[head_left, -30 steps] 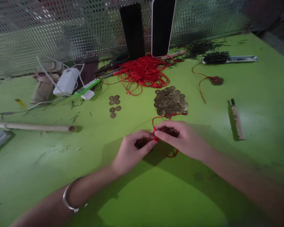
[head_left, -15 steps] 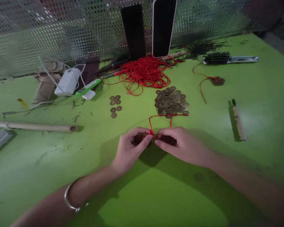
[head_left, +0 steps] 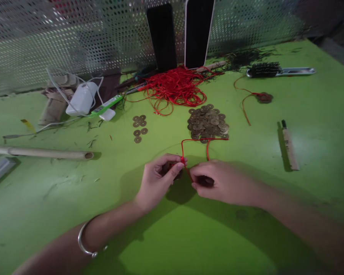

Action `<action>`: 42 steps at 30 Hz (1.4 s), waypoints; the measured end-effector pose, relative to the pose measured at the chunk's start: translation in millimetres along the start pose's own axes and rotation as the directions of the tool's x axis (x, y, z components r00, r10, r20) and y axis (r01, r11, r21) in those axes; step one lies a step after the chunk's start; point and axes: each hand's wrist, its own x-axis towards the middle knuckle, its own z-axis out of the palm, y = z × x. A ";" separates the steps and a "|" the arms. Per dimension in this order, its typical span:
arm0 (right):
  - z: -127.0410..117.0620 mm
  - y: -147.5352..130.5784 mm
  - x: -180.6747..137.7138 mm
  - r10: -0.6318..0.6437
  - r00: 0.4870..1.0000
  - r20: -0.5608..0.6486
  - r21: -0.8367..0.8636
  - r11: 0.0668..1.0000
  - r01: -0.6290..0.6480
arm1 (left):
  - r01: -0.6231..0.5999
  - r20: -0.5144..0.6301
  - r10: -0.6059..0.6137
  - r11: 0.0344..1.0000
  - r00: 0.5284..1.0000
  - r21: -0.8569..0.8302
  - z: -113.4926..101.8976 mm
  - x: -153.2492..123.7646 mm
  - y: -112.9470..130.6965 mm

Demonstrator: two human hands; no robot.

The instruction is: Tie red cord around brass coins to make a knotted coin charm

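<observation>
A thin red cord [head_left: 208, 149] was held between the two hands, above the green table [head_left: 206, 244] and on the near side of a heap of holed coins [head_left: 208, 123]. Its knotted part [head_left: 183, 160] was pinched between the thumb and fingertips of the left hand [head_left: 154, 184], and a dark cluster, apparently of coins, was partly hidden beneath those fingers.

A second earlier, the fingertips of both hands had been brought together at the knotted part, and a slack loop had been left hanging below them. By this moment the loop was no longer seen. The right hand [head_left: 226, 182] had been drawn off, down and to the right, and a short, straight stretch of cord was left running between the hands. Its lower end appeared to be gripped by the right thumb and forefinger; how the other right fingers were curled could not be fully told. The left hand had hardly been shifted.

From this it was judged that slack was being taken up and the knotted part tightened. A free length of cord was still laid along the near edge of the heap. The small group of coins [head_left: 137, 133] to the left had been left untouched.
</observation>
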 end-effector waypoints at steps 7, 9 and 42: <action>3.7 -0.4 0.2 -0.002 1.000 -0.022 -0.075 0.997 0.001 | -0.024 0.010 0.024 1.000 1.000 0.014 0.1 0.6 3.5; 4.4 -0.9 0.1 -0.007 1.000 -0.015 -0.107 0.994 0.005 | -0.034 0.011 0.034 0.999 0.999 0.016 0.2 1.1 2.8; 7.4 4.1 1.1 0.076 0.888 -0.454 0.464 0.871 0.162 | -0.132 0.162 0.112 0.985 0.980 0.115 -1.8 1.6 -1.0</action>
